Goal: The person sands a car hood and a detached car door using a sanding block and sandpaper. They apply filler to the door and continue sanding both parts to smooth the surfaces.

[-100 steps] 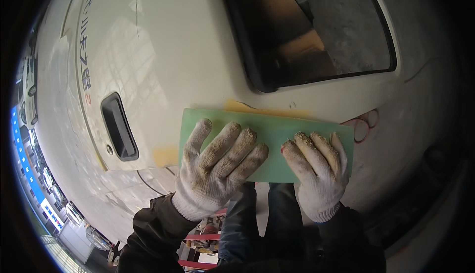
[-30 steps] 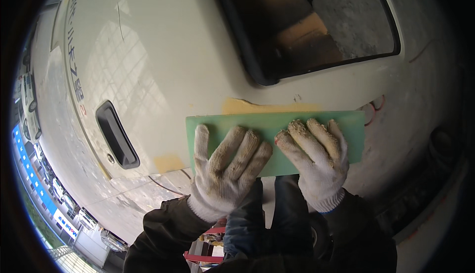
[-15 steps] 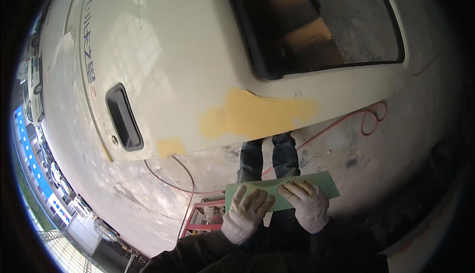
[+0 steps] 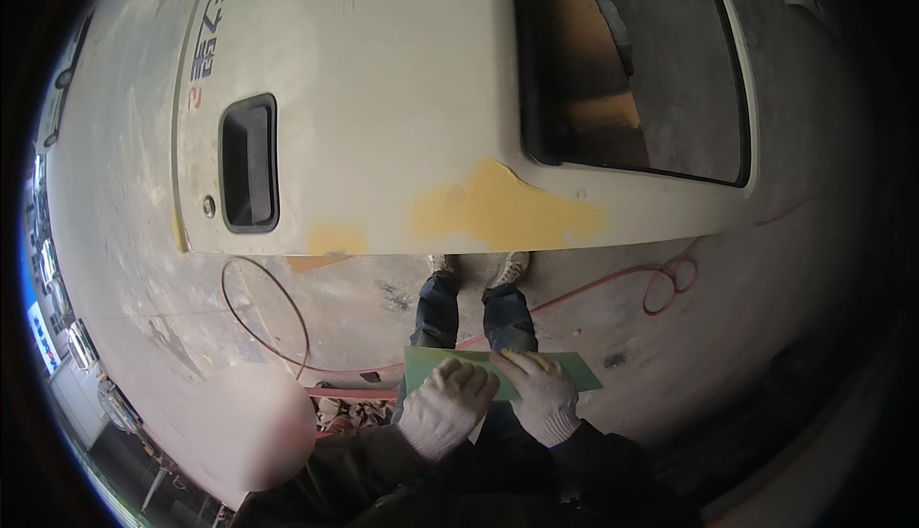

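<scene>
I hold a green rectangular sheet (image 4: 578, 372) in both gloved hands, near a cream vehicle door (image 4: 402, 116).
My left hand (image 4: 448, 400) and right hand (image 4: 542, 394) each have a closed grip on the sheet, fingers bent over its upper face, thumbs probably hidden underneath; it sits over my legs (image 4: 507, 317), apart from the door's yellow filler patch (image 4: 507, 210).

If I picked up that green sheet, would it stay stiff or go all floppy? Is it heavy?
The green sheet is probably fairly stiff: its end past the right hand doesn't seem to droop. It's likely light for its size, because it looks thin. Being flat, it probably wouldn't roll.
</scene>
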The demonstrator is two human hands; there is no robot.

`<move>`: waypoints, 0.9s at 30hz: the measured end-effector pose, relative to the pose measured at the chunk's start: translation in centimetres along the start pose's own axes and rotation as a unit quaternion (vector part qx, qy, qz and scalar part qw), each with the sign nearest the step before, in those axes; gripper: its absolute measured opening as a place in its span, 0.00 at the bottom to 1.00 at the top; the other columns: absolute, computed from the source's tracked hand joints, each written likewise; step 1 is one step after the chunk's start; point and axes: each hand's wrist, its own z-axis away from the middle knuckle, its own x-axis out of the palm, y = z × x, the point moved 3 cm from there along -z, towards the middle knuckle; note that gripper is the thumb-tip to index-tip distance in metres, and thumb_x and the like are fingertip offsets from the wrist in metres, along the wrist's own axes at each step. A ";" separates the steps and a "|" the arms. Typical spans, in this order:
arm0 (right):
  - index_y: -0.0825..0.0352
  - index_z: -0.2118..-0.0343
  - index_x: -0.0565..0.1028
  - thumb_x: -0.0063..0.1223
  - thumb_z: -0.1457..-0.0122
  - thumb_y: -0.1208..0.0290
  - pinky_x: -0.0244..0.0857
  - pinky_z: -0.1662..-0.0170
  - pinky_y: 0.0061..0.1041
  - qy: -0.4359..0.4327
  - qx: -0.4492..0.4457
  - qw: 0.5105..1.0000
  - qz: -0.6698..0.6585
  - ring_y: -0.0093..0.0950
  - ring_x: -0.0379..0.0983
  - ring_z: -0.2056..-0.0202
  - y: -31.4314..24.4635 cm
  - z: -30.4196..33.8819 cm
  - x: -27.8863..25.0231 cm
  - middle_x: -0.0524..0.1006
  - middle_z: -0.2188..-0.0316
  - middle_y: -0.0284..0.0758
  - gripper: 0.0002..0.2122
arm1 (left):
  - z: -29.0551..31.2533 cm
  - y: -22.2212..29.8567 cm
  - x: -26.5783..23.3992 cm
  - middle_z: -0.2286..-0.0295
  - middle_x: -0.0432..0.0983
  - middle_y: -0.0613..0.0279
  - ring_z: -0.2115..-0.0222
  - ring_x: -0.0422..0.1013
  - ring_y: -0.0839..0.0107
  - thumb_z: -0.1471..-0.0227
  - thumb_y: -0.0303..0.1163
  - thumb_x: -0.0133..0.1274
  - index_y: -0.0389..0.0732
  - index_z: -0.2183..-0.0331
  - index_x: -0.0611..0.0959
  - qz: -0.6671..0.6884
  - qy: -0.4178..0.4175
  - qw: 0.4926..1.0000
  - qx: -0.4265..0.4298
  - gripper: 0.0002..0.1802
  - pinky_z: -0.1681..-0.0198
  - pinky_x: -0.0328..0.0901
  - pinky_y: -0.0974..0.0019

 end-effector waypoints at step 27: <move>0.69 0.46 0.73 0.53 0.32 0.64 0.69 0.49 0.34 -0.233 0.101 0.836 -0.486 0.33 0.75 0.54 -15.7 5.4 20.7 0.78 0.54 0.37 0.17 | 25.0 17.3 25.9 0.40 0.68 0.49 0.54 0.73 0.72 0.38 0.41 0.59 0.29 0.34 0.62 0.792 0.562 0.154 -0.184 0.41 0.53 0.69 0.70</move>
